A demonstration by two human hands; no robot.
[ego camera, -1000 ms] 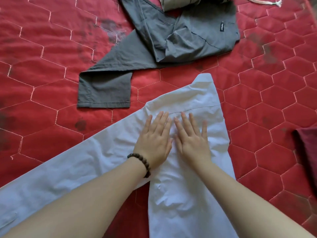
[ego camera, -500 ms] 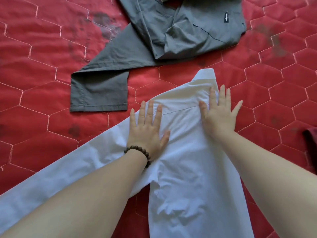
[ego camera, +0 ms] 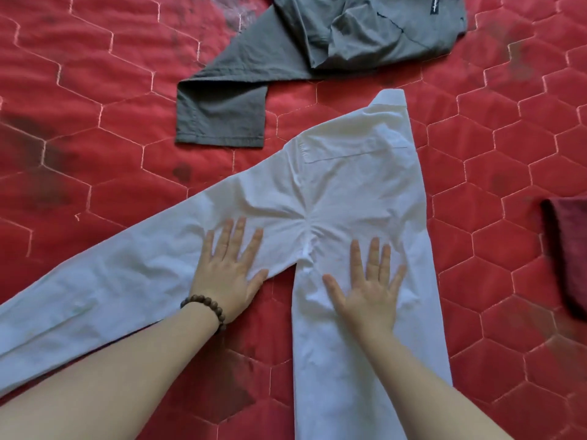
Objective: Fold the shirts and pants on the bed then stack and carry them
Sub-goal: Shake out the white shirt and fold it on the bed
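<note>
1. Currently: white shirt (ego camera: 349, 192) is lying face down on the red quilted bed (ego camera: 95, 90), collar pointing far, one sleeve running out to the near left, body running toward the near edge of view
2. Left hand (ego camera: 230, 274) is pressing flat on the sleeve where it meets the body, fingers straight and spread, gripping nothing; a bead bracelet (ego camera: 206, 309) is sitting on that wrist
3. Right hand (ego camera: 368, 287) is pressing flat on the shirt body, fingers straight and spread, gripping nothing
4. Risk: creases are bunching between the two hands at the underarm; folding over them is likely setting a lumpy fold
5. Risk: the long sleeve is lying loose at the left, likely dragging askew if pulled from one end only
6. Grey pants (ego camera: 317, 52) are lying crumpled at the far side, one leg ending just beyond the shirt shoulder, apart from it
7. Dark red cloth (ego camera: 568, 249) is lying at the right edge, well apart from the shirt
8. Room: bare quilt is showing left of the sleeve and right of the body, seemingly giving space for folding inward
</note>
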